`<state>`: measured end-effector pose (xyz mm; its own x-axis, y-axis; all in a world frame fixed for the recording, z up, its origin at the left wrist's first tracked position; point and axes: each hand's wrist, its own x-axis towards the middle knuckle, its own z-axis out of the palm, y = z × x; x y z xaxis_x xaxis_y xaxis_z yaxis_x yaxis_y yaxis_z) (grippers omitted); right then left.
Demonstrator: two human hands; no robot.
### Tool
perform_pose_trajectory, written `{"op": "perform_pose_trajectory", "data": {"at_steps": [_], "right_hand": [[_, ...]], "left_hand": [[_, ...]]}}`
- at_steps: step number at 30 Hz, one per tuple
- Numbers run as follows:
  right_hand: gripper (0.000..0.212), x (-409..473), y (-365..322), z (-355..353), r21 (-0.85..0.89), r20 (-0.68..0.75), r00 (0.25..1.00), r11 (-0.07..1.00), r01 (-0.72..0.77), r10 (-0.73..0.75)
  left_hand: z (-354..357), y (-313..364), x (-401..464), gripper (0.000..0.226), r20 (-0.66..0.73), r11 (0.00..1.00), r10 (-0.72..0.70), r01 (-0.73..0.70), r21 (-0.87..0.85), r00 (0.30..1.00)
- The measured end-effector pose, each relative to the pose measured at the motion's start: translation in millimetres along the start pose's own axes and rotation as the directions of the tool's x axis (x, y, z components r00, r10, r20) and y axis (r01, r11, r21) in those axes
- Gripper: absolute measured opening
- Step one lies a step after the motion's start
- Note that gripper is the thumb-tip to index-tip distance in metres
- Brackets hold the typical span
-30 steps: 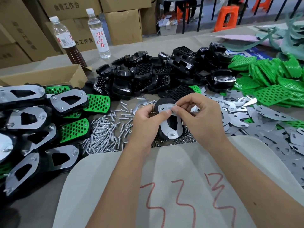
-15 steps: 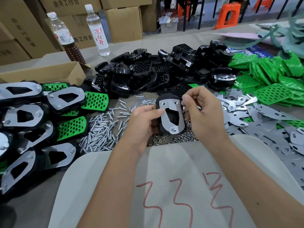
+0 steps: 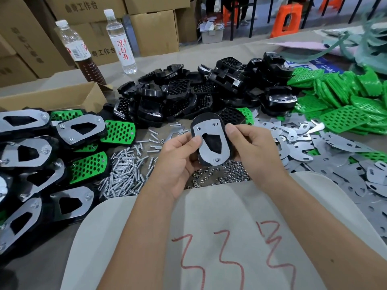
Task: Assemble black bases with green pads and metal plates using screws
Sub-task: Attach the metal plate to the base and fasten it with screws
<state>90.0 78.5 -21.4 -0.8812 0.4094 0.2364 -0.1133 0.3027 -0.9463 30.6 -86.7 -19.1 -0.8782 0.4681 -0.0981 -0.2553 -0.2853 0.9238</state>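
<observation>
I hold one black base with a metal plate (image 3: 209, 141) on top, upright above the table's middle. My left hand (image 3: 178, 162) grips its left edge, thumb on the plate. My right hand (image 3: 251, 147) grips its right edge, thumb at the upper right corner. Loose screws (image 3: 127, 174) lie in a heap to the left of my hands, and small nuts (image 3: 217, 176) lie just under them. Behind is a pile of black bases (image 3: 188, 95). Green pads (image 3: 345, 101) are stacked at the right, with loose metal plates (image 3: 335, 155) in front of them.
Finished assemblies (image 3: 41, 155) with green pads and plates fill the left side. An open cardboard box (image 3: 62, 97) and two bottles (image 3: 121, 40) stand at the back left. A white board with red marks (image 3: 209, 237) lies under my forearms.
My right hand left the plate's top edge and moved to the base's right side. The piece now stands more upright and higher between both hands.
</observation>
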Motion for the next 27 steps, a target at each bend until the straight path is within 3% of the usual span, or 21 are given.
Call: {"op": "perform_pose_trajectory", "data": {"at_steps": [3,11,20,25,27], "right_hand": [[0.021,-1.4,-2.6,-0.1,0.074,0.032,0.999,0.997,-0.036,0.034],[0.015,-2.3,0.7,-2.0,0.054,0.01,0.999,0.997,-0.047,0.047],[0.003,-5.8,-3.5,1.5,0.026,0.069,0.996,0.998,0.054,-0.056],[0.027,-2.3,2.8,0.6,0.124,0.016,1.0,0.992,-0.008,0.006],[0.027,-2.5,3.7,0.3,0.149,0.005,1.0,0.989,-0.006,0.006]], "left_hand": [[-0.5,0.7,0.2,0.027,0.0,1.0,-0.003,0.003,0.017,1.0],[5.0,0.8,-5.1,0.024,-0.026,0.998,-0.009,0.01,0.056,1.0],[10.0,-3.8,-3.7,0.016,-0.167,0.992,0.048,-0.026,0.127,0.985],[11.1,-4.5,-1.7,0.012,-0.247,0.994,0.04,-0.014,0.106,0.968],[10.9,-4.4,-0.9,0.013,-0.264,0.995,0.038,-0.012,0.101,0.964]]}}
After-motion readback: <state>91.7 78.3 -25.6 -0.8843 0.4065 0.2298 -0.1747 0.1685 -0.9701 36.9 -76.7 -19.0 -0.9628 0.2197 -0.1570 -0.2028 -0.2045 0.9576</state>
